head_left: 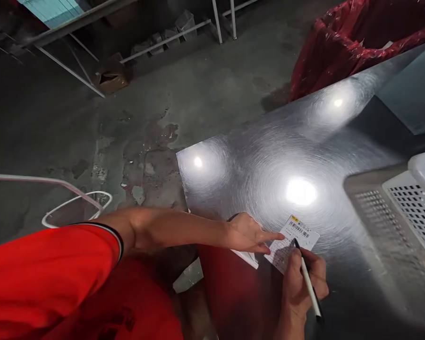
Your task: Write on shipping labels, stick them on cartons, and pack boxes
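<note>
A white paper label (278, 255) with a barcode and a small yellow mark lies on the shiny metal table (233, 189). My right hand (301, 283) grips a white and black pen (307, 278), its black tip at the label's printed lines. From the left, my left hand (246, 233) reaches across with index finger and thumb stretched out, the index fingertip at the label's edge. Its other fingers look curled and are partly hidden. Beneath that hand a folded white paper (248, 258) sticks out; I cannot tell whether the hand touches it.
A white perforated plastic basket (412, 200) stands at the table's right side. Beyond the table is a bin lined with a red plastic bag (315, 56). A cardboard box (112, 80) sits on the stained floor by a metal frame (74, 71). A curved white rail (56, 181) is at left.
</note>
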Action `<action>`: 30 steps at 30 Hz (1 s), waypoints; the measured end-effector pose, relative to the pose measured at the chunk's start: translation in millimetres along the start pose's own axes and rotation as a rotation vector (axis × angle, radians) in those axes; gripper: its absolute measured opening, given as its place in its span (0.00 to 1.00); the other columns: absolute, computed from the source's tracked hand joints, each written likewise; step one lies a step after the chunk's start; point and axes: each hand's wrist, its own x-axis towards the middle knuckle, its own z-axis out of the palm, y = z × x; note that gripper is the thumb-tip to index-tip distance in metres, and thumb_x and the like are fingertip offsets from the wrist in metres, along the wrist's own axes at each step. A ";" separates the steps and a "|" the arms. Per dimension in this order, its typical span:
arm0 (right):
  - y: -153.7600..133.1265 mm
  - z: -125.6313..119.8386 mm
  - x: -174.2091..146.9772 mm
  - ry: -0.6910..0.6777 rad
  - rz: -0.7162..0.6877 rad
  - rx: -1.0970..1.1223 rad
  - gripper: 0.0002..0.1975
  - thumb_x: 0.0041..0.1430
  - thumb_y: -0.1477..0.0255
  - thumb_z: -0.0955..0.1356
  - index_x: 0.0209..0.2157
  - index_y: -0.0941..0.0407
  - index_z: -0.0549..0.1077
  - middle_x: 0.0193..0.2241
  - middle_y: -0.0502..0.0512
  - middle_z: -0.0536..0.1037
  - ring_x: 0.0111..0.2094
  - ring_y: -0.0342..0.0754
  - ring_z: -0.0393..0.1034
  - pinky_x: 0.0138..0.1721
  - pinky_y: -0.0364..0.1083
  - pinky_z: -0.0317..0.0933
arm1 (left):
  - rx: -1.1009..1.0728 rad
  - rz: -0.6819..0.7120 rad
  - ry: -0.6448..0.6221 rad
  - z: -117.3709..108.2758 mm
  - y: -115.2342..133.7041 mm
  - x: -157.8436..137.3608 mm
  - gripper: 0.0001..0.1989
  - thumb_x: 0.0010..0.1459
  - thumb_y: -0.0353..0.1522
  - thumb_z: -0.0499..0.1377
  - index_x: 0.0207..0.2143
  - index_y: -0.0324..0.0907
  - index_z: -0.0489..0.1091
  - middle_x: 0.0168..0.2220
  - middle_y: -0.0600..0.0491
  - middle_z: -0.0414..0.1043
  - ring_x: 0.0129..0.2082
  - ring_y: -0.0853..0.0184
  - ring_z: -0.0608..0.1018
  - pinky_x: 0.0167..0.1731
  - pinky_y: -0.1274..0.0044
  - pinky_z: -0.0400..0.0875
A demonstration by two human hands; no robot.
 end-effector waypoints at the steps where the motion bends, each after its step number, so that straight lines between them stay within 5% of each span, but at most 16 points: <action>1: 1.1 0.3 0.0 0.013 -0.008 0.003 0.17 0.61 0.56 0.63 0.35 0.54 0.73 0.32 0.54 0.77 0.33 0.51 0.71 0.35 0.48 0.62 | 0.037 0.001 0.018 1.2 0.3 0.0 0.31 0.63 0.52 0.54 0.66 0.58 0.56 0.30 0.50 0.79 0.27 0.61 0.78 0.23 0.77 0.61; 7: 9.7 3.0 1.4 0.071 -0.126 0.015 0.13 0.57 0.60 0.67 0.31 0.56 0.74 0.28 0.51 0.76 0.29 0.48 0.71 0.31 0.46 0.60 | 0.104 0.015 0.060 5.0 1.0 -0.4 0.31 0.62 0.53 0.54 0.65 0.58 0.58 0.29 0.52 0.79 0.27 0.61 0.80 0.20 0.77 0.60; 15: 2.9 -0.3 -0.8 0.080 -0.042 0.022 0.09 0.55 0.64 0.67 0.31 0.55 0.73 0.30 0.52 0.77 0.32 0.50 0.72 0.34 0.47 0.61 | 0.094 0.028 0.042 6.2 -0.2 0.0 0.31 0.64 0.53 0.52 0.66 0.59 0.56 0.30 0.52 0.80 0.26 0.62 0.79 0.19 0.76 0.59; 20: 0.3 -0.6 -3.7 0.218 0.093 0.038 0.08 0.53 0.64 0.68 0.29 0.55 0.73 0.31 0.55 0.76 0.35 0.54 0.73 0.38 0.50 0.64 | 0.071 0.012 0.019 4.4 0.9 -0.2 0.30 0.65 0.53 0.51 0.66 0.59 0.56 0.32 0.52 0.80 0.29 0.61 0.80 0.18 0.74 0.58; 30: -0.5 2.3 -1.3 0.166 0.059 0.002 0.10 0.54 0.62 0.67 0.30 0.55 0.74 0.30 0.55 0.77 0.35 0.53 0.74 0.36 0.48 0.64 | 0.091 0.028 0.012 4.4 1.6 -0.7 0.31 0.65 0.53 0.51 0.67 0.58 0.54 0.32 0.51 0.80 0.31 0.60 0.81 0.19 0.74 0.58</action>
